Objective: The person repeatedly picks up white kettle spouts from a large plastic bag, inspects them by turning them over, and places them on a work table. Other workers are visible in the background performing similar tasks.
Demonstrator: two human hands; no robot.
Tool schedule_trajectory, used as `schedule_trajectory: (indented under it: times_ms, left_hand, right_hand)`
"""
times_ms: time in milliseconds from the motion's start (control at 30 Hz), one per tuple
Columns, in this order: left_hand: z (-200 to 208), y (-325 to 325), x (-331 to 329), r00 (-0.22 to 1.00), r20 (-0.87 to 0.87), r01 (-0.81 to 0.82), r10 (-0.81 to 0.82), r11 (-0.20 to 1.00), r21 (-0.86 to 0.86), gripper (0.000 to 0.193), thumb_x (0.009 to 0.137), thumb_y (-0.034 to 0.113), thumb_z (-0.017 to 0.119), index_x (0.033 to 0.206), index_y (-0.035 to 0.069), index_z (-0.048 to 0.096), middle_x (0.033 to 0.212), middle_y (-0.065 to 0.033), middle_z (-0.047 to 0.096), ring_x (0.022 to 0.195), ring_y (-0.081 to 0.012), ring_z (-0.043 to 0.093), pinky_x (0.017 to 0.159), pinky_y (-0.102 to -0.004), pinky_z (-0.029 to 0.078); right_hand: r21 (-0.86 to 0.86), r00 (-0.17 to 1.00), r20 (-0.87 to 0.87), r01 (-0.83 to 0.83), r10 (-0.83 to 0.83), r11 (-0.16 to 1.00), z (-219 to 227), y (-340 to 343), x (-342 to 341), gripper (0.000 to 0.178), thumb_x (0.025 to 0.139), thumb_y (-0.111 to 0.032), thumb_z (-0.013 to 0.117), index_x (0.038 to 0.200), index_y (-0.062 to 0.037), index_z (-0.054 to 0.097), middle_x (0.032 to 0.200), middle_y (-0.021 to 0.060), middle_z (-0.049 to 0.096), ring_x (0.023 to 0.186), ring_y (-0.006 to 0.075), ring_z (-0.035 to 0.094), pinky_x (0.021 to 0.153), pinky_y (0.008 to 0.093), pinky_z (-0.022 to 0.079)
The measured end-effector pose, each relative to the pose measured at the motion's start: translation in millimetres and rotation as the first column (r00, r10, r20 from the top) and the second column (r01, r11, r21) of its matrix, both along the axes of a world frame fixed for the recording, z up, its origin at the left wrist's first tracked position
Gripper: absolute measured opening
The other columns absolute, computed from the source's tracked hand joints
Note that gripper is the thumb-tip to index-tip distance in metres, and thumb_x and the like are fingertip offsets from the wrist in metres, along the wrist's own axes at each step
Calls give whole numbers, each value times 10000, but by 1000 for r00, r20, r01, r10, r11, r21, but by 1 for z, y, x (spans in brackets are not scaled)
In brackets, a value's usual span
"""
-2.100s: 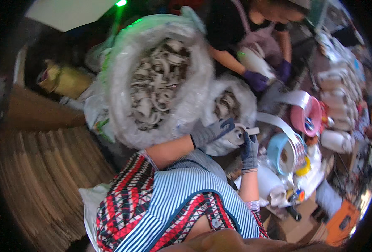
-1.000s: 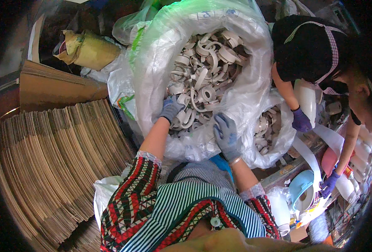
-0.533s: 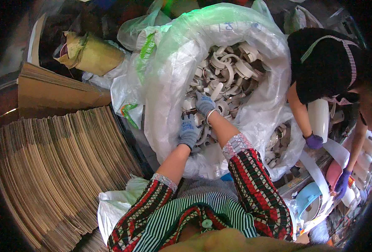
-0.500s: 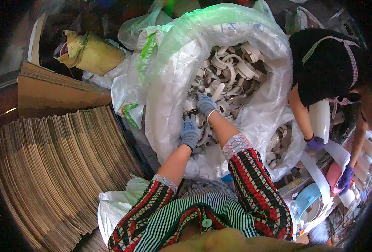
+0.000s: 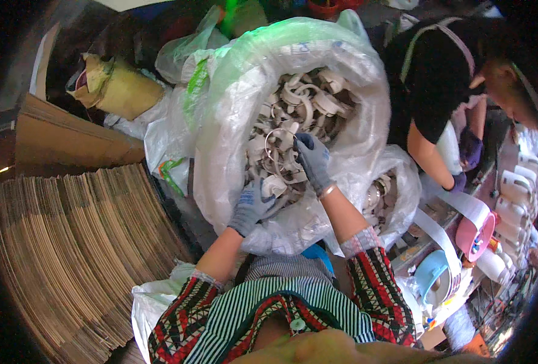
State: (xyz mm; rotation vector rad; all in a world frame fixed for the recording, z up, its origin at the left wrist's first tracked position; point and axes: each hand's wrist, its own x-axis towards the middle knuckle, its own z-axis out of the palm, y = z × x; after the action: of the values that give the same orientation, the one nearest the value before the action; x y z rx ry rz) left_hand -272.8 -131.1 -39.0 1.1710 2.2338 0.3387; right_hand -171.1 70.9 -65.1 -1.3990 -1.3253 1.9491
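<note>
And the right hand (image 5: 313, 161) has swung away from the left, toward five o'clock in the big plastic bag (image 5: 223, 151), with a thin pale loop (image 5: 266, 145) now at its fingertips! Working across from the left: the left hand (image 5: 251, 207) sits at seven o'clock, fingers up against a curled white piece (image 5: 274, 185), though whether it's clenched on that or merely resting, I can't tell. Danger here: the wrist crosses the soft near rim, and leaning on it could fold plastic inward. Next along, the loop, just off centre toward seven, in front of the jumbled scraps (image 5: 323, 103); touching them or clear, hard to say, but with that open middle it could well hook one. Then the right hand, seemingly pinching the loop at its two o'clock edge; so slim a hold could slip in a glove. As for aim, blur hides which way the white piece faces, while the loop, looking oval, runs its long axis roughly eleven to five.
</note>
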Motion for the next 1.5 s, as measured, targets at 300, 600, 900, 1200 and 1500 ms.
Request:
schedule_trajectory:
  times_ms: [300,600,900,1200,1500]
  left_hand:
    - [117,32,5,968,154,156,-199,955,253,552,883,237,654,1365,26,486,1169,-234,619,1032,-370,625,826,-428,515]
    - [177,110,42,158,950,289,-269,933,216,594,874,296,645,1343,-49,529,1349,-190,564,1253,-286,538,1088,-410,403]
    - [85,133,264,-664,746,269,45,946,182,262,869,365,576,848,108,533,908,-91,479,943,-322,480,925,-591,445]
    - [44,76,351,-290,745,461,-601,594,659,472,904,213,645,1334,84,497,1340,-110,557,1184,-236,565,1053,-333,412]
    - [92,51,364,-58,824,576,-563,656,489,476,896,136,646,1337,17,515,1253,-115,625,1100,-214,626,961,-321,500]
  right_hand:
    - [198,974,17,218,-226,955,138,-27,163,223,927,-142,631,1114,-27,669,822,46,679,662,119,618,647,289,525]
    - [611,865,93,342,-493,714,214,-85,289,195,879,-97,676,1052,-8,691,874,102,708,779,139,666,727,279,520]
    - [-379,212,-816,505,-537,776,169,-147,374,257,1014,-216,542,1254,-142,597,980,-5,654,703,73,555,605,210,417]
    - [-385,-220,-922,456,-318,802,143,-192,368,280,1025,-231,495,1259,-121,604,999,67,619,654,168,475,589,299,418]
    - [-373,-237,-928,546,-289,750,145,-207,368,289,1017,-224,513,1268,-100,586,934,59,573,644,160,475,565,284,402]
